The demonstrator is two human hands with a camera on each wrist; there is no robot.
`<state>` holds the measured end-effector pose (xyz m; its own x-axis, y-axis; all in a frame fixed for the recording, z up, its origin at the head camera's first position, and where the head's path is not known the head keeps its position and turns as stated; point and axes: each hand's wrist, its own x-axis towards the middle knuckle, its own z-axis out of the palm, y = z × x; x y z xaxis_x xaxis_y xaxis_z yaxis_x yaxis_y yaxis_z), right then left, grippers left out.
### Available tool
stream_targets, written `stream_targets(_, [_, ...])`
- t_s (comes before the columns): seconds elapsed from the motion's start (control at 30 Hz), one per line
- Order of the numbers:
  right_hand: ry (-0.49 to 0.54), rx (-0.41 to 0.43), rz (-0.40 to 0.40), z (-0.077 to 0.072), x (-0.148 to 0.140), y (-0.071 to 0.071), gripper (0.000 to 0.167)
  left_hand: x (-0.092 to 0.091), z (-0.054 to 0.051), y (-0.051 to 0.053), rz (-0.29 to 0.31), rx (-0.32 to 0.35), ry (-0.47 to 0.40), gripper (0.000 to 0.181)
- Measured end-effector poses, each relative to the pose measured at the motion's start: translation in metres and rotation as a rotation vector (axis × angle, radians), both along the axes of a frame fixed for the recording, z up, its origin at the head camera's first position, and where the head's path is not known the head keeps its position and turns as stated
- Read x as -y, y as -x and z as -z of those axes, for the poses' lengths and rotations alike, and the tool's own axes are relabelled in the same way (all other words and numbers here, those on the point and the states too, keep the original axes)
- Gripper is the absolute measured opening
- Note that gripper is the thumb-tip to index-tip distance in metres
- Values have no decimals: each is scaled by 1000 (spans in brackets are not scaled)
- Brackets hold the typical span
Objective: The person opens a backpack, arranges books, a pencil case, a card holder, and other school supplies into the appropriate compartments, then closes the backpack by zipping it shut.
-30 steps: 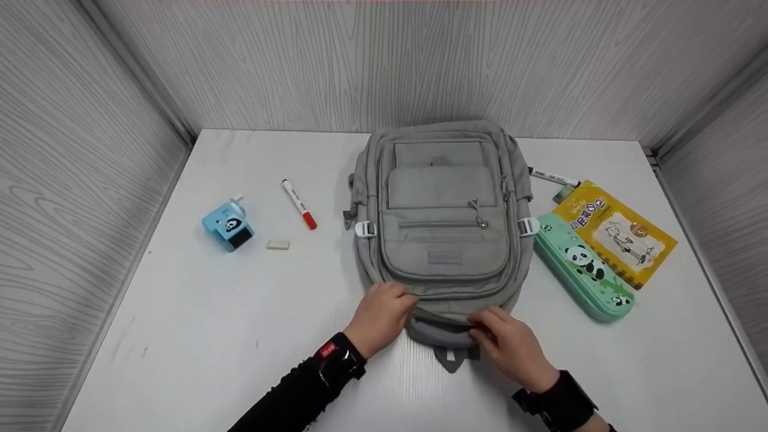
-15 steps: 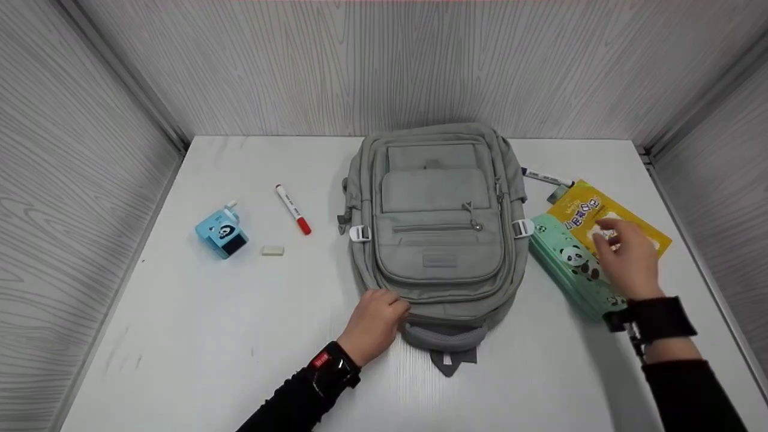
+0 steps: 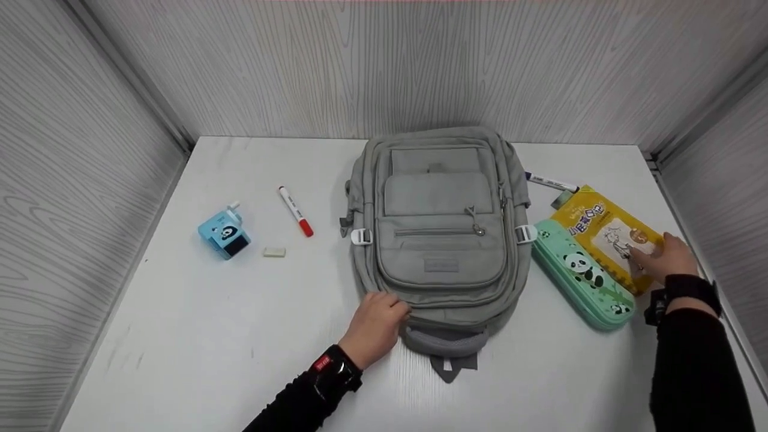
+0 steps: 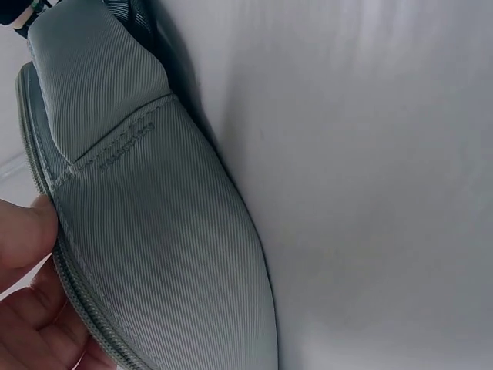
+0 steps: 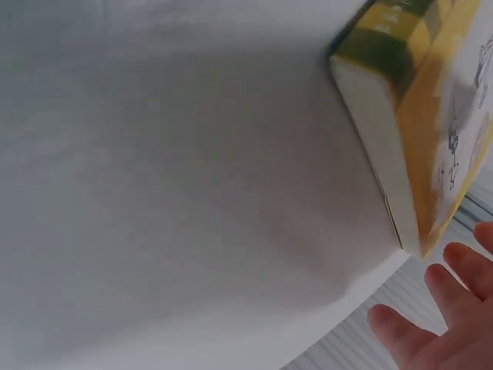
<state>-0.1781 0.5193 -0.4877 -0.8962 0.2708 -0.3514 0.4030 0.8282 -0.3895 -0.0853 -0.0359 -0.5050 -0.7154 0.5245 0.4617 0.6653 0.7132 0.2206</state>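
A grey backpack (image 3: 441, 240) lies front up on the table, its top handle toward me. My left hand (image 3: 375, 324) grips the backpack's near left edge; in the left wrist view, thumb and fingers pinch the zippered rim (image 4: 81, 289). Over at the right, my right hand (image 3: 669, 261) is at the right edge of a thick yellow book (image 3: 591, 213), the thumb above its cover. The right wrist view has the fingers (image 5: 454, 293) spread straight beside the book's corner, with a small gap. A green panda pencil case (image 3: 579, 270) lies against the book's left side.
Left of the backpack are a blue panda pencil sharpener (image 3: 225, 232), a red-capped marker (image 3: 296, 211) and a small pale eraser (image 3: 274, 252). Another marker (image 3: 551, 182) and a small grey-green item (image 3: 561, 199) lie by the book's far corner. Panels wall the table's back and sides.
My right hand has left the backpack's top edge, crossed over the pencil case and reached the book's right edge. The left hand has kept its grip on the backpack.
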Motion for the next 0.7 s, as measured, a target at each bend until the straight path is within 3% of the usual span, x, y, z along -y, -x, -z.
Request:
stream_targets(0.23, [43, 111, -2, 10, -3, 14, 144, 2, -1, -2, 4, 3, 0, 5])
stream_targets(0.37, [63, 150, 38, 3, 11, 5, 139, 3, -3, -4, 3, 8, 6, 4])
stream_targets(0.43, [41, 143, 28, 3, 10, 3, 133, 3, -4, -5, 4, 18, 10, 4])
stream_targets(0.57, [-17, 210, 32, 5, -1, 3, 134, 3, -4, -6, 8, 28, 9, 6])
stream_targets(0.7, [-5, 339, 103, -15, 11, -11, 130, 3, -3, -7, 10, 22, -2, 6])
